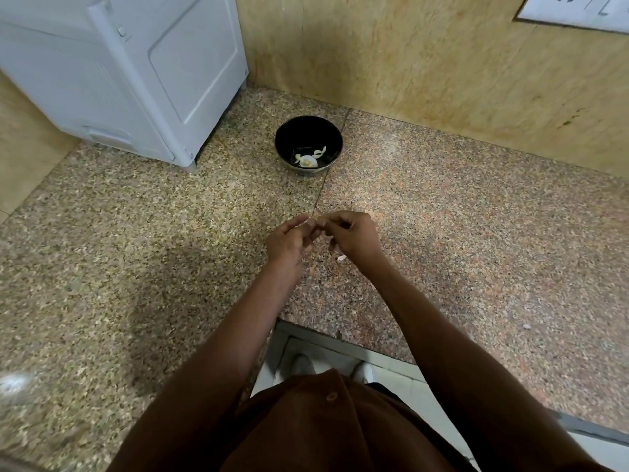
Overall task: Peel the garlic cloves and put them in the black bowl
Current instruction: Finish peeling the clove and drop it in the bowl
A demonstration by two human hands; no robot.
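Observation:
The black bowl (pixel 308 136) stands on the speckled granite counter, near the corner of the wall, and holds several peeled garlic cloves (pixel 308 160). My left hand (pixel 289 238) and my right hand (pixel 354 235) meet over the counter in front of the bowl. Their curled fingertips pinch a small garlic clove (pixel 315 222) between them, and the fingers hide most of it. Small bits of garlic skin (pixel 341 257) lie on the counter under my right hand.
A white appliance (pixel 136 73) stands at the back left, close to the bowl. A tan stone wall runs behind, with a white socket plate (pixel 578 8) at the top right. The counter's front edge (pixel 340 332) has an inward corner near my body.

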